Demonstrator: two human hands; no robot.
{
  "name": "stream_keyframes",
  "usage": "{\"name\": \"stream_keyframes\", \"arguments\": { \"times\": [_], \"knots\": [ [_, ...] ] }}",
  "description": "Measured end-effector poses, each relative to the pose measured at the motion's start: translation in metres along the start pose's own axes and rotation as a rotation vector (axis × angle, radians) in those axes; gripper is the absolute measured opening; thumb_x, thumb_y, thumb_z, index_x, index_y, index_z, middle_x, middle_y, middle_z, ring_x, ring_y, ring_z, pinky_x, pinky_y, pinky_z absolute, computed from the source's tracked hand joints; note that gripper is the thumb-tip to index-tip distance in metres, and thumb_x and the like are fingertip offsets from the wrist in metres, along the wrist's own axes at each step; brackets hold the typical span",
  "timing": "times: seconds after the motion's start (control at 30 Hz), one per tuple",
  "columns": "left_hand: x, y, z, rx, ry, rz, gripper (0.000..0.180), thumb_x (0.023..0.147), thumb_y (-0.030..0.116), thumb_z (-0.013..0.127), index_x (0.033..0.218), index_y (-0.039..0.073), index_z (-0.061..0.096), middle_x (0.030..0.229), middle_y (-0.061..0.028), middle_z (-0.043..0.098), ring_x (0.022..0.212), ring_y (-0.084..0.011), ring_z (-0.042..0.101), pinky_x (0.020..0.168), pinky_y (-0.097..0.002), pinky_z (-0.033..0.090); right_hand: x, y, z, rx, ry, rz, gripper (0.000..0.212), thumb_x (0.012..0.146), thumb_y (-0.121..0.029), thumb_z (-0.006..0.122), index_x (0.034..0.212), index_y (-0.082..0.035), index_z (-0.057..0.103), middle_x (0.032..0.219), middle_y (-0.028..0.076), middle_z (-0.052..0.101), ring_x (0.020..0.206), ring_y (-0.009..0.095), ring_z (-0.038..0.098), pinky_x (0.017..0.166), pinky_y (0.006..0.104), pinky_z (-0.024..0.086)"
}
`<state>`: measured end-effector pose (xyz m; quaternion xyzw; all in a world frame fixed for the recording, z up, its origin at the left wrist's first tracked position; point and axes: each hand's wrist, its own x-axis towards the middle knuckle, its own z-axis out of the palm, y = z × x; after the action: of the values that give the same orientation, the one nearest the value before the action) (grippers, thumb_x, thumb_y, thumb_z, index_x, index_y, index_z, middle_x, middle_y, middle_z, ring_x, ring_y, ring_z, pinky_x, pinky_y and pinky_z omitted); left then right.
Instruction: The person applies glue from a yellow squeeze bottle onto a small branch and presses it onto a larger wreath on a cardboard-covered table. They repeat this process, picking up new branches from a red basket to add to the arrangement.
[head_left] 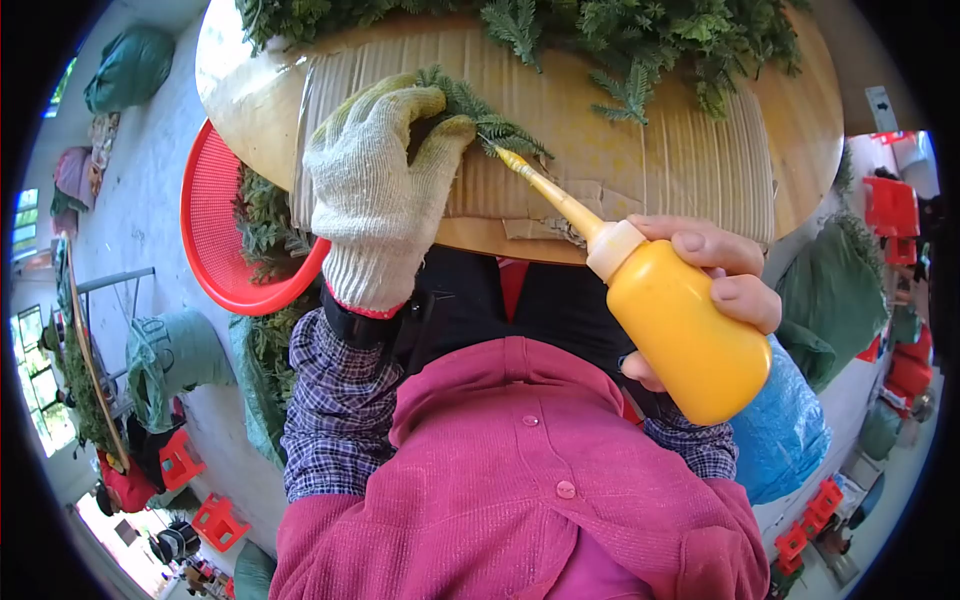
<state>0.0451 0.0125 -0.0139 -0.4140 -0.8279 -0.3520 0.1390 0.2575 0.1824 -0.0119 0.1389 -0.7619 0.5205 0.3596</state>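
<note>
Head view: gloved left hand (375,190) pinches fern sprig (480,115); right hand (715,280) grips yellow squeeze bottle (680,330).

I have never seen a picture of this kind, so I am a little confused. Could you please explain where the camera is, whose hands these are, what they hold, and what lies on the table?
The camera sits on a person's head and looks down, so you see that person's own chest and arms. Its wide lens bends the picture into a circle.

The left hand wears a knitted work glove and pinches a small green fern sprig. The bare right hand grips a yellow squeeze bottle, whose thin nozzle points at the sprig's stem.

Below them is a round wooden table covered by a sheet of cardboard, with a pile of green sprigs at its far side. A red plastic basket stands beside the table, to the left.
</note>
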Motion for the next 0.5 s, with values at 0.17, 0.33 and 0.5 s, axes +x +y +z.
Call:
{"name": "stream_keyframes", "arguments": {
  "times": [0.17,0.33,0.5],
  "knots": [
    [0.002,0.0,0.003,0.029,0.026,-0.012,0.034,0.085,0.015,0.078,0.113,-0.001,0.069,0.112,-0.0165,0.071,0.101,-0.0298,0.069,0.091,-0.0383,0.054,0.004,0.011,0.008,-0.003,0.011,0.011,0.078,0.081,-0.026,0.088,0.139,-0.018,0.037,0.137,0.02,0.044,0.116,0.047,0.06,0.094,0.0559,0.056],
    [0.005,-0.001,0.009,0.021,0.138,0.033,0.048,0.071,0.017,0.087,0.112,0.001,0.068,0.097,-0.0155,0.07,0.09,-0.0345,0.067,0.081,-0.0439,0.054,0.01,0.026,0.031,0.051,0.204,-0.033,0.069,0.076,-0.017,0.091,0.128,-0.007,0.047,0.125,0.023,0.054,0.111,0.039,0.064,0.096,0.054,0.058],
    [0.004,-0.001,0.009,0.06,0.147,-0.007,0.059,0.069,0.019,0.088,0.12,0.001,0.065,0.094,-0.0164,0.069,0.088,-0.0356,0.067,0.079,-0.0451,0.054,0.015,0.04,0.041,0.009,0.205,-0.054,0.069,0.073,-0.018,0.092,0.126,-0.006,0.049,0.126,0.024,0.055,0.111,0.038,0.065,0.095,0.052,0.059]
  ]
}}
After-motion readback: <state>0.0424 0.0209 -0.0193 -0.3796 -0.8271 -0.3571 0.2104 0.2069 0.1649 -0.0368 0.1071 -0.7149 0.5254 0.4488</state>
